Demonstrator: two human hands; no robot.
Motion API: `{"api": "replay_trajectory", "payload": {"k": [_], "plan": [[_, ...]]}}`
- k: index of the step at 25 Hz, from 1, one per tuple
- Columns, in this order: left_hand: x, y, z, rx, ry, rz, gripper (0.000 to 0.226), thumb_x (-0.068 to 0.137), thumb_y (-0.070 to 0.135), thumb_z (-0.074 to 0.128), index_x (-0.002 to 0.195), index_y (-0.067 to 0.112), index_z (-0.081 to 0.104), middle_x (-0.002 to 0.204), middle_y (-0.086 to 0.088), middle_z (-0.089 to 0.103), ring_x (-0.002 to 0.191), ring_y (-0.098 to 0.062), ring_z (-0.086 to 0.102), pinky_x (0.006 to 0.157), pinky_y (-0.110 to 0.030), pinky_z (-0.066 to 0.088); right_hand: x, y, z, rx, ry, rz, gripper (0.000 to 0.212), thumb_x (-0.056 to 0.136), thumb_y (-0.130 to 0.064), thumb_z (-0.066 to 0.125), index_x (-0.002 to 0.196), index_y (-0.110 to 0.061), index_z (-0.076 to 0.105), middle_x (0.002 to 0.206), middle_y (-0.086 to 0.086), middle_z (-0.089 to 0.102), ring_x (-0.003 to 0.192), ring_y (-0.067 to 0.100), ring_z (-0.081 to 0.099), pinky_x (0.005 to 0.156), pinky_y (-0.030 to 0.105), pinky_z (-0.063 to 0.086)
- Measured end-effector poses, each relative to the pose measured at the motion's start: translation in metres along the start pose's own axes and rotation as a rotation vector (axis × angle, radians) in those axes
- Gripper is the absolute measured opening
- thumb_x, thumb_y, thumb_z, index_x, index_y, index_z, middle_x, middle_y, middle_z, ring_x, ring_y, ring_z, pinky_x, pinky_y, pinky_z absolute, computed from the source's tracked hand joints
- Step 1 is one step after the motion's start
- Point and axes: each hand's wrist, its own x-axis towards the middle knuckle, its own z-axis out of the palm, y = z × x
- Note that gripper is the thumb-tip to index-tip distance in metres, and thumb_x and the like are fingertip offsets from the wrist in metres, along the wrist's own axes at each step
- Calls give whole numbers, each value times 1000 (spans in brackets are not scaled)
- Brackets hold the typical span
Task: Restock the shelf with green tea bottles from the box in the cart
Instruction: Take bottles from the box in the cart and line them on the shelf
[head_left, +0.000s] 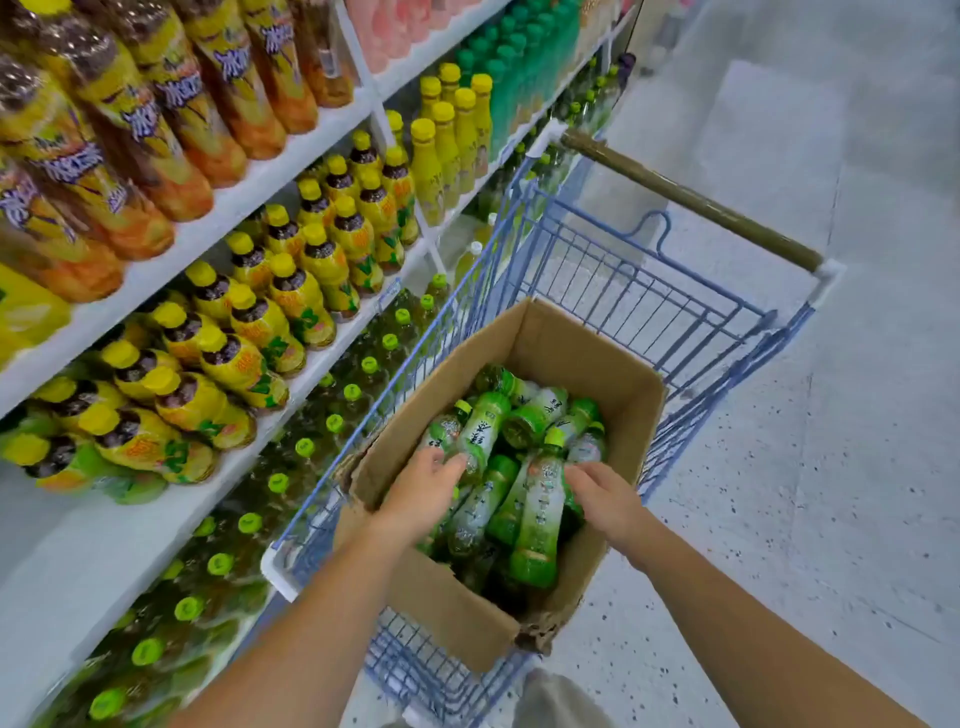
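An open cardboard box (566, 338) sits in the blue wire cart (649, 291) and holds several green tea bottles (524, 423) lying in a jumble. Both my hands are inside the box. My left hand (423, 486) reaches in from the left, its fairly straight fingers touching the base of a green tea bottle (480, 428). My right hand (605, 499) curls its fingers round the side of an upright, tilted green tea bottle (540, 512); the thumb is hidden. On the low shelf to the left stand rows of green-capped tea bottles (332, 423).
White shelves (223, 208) run along the left with yellow-capped drink bottles (291, 291) above the green tea row and larger iced tea bottles (156, 104) higher up. The cart's brown handle (691, 200) points away. Speckled grey floor (831, 415) lies to the right.
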Motion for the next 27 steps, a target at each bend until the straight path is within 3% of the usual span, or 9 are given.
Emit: {"api": "replay_trajectory", "payload": {"k": [2, 4, 5, 8, 11, 14, 18, 24, 27], "plan": [[19, 5, 14, 24, 22, -47, 66, 96, 64, 44, 146, 21, 43, 135, -3, 55, 122, -24, 53, 102, -42, 42, 18, 5, 1, -69, -22, 53, 64, 98, -59, 41, 139, -11, 53, 139, 11, 57, 126, 30, 53, 104, 42, 40], [36, 7, 26, 56, 41, -120, 70, 92, 65, 47, 145, 20, 43, 122, -4, 59, 112, -27, 57, 92, -40, 44, 37, 11, 5, -98, -60, 118, 68, 98, -61, 39, 147, -14, 44, 145, 9, 52, 130, 29, 50, 101, 38, 39], [45, 7, 31, 74, 61, -147, 74, 89, 65, 49, 147, 19, 42, 126, -5, 58, 115, -28, 56, 91, -39, 43, 46, 15, 10, -108, -74, 151, 71, 97, -61, 40, 149, -13, 41, 145, 10, 52, 129, 30, 50, 97, 37, 40], [73, 6, 43, 141, 130, -217, 79, 86, 59, 61, 148, 16, 41, 142, -7, 51, 124, -30, 54, 97, -37, 44, 71, 21, 20, -107, -111, 232, 75, 96, -54, 49, 150, -4, 35, 142, 16, 52, 123, 33, 54, 90, 34, 43], [95, -4, 51, 160, 205, -267, 69, 81, 53, 73, 134, 16, 49, 126, -9, 61, 108, -31, 63, 95, -41, 52, 78, 25, 32, -39, -174, 296, 80, 93, -45, 62, 151, -2, 27, 140, 15, 50, 111, 29, 53, 86, 33, 43], [105, -16, 58, 108, 213, -286, 83, 76, 52, 82, 141, 16, 47, 138, -7, 57, 122, -30, 57, 91, -30, 43, 81, 30, 39, 4, -171, 326, 91, 86, -41, 74, 149, -3, 20, 132, 9, 51, 96, 22, 52, 82, 33, 45], [99, -26, 59, -11, 176, -273, 105, 66, 56, 88, 152, 18, 40, 152, -3, 47, 137, -28, 47, 109, -43, 42, 81, 32, 48, 18, -130, 314, 105, 73, -36, 89, 146, -4, 20, 143, 14, 47, 126, 31, 53, 92, 35, 47], [77, -3, 24, 154, 319, -113, 91, 65, 52, 91, 140, 14, 57, 107, 9, 67, 113, -20, 63, 89, -29, 51, 74, 38, 52, 166, -53, 299, 98, 72, -31, 89, 144, -9, 26, 135, 13, 53, 113, 32, 57, 91, 43, 52], [57, 9, 10, 193, 321, -14, 95, 68, 51, 90, 147, 16, 51, 120, 1, 63, 114, -17, 57, 95, -29, 44, 69, 39, 47, 242, 0, 247, 100, 71, -32, 88, 148, -16, 27, 134, 11, 56, 111, 32, 58, 95, 48, 52]]}}
